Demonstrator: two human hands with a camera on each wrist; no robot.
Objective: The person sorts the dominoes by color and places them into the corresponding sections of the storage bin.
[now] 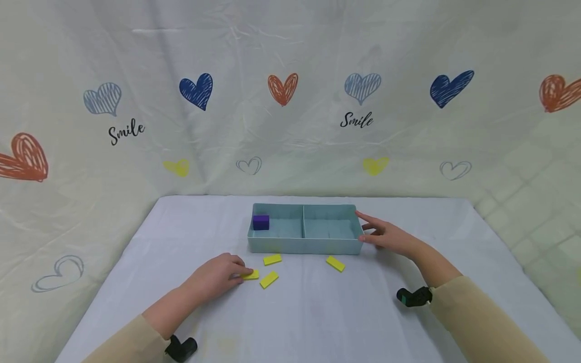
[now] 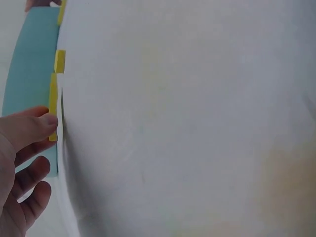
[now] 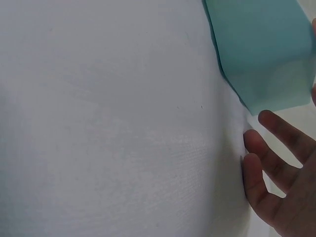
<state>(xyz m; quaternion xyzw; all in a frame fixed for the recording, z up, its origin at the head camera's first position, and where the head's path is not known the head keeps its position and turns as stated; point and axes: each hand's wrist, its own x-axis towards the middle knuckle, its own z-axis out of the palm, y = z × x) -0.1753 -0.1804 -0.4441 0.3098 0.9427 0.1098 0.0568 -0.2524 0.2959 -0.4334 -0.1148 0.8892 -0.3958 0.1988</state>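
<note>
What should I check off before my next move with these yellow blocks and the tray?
1. Left hand pinching a yellow block: ok.
2. That block lifted off the white cloth: cannot tell.
3. Right hand at the right end of the tray: ok.
4. Tray resting open side up: ok.
5. Purple block inside the left compartment: ok.
6. Other three yellow blocks picked up: not ok, they lie in front of the tray.
</note>
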